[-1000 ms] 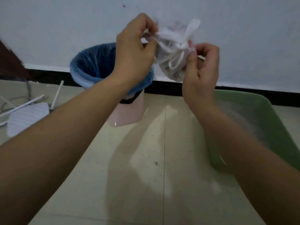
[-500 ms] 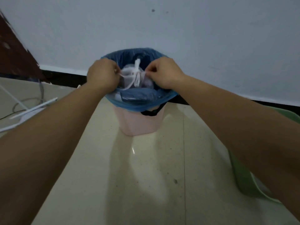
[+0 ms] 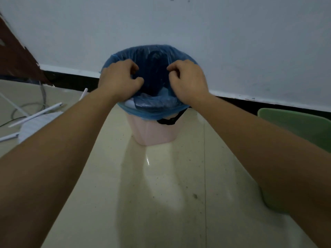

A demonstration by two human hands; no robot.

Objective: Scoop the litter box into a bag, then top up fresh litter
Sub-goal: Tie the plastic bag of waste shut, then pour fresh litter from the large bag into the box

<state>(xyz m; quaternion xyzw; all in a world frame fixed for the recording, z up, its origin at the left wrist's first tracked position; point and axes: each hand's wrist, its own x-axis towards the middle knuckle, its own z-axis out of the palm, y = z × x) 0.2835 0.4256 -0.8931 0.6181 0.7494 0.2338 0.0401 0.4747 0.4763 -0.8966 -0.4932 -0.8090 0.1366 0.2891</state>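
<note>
Bin stands beneath curled left hand and right hand.

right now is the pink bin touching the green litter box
Apart. In the head view, floor shows beside the pink bin on its right, and the green litter box sits well off to that side.

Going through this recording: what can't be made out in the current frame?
- Head view: whether the left hand and right hand hold anything; their curled fingers hide it.
- Contents of the bin: too dark, partly behind both hands.
- Green litter box: cut by the right edge, covered by the right forearm; its litter is unseen.
</note>
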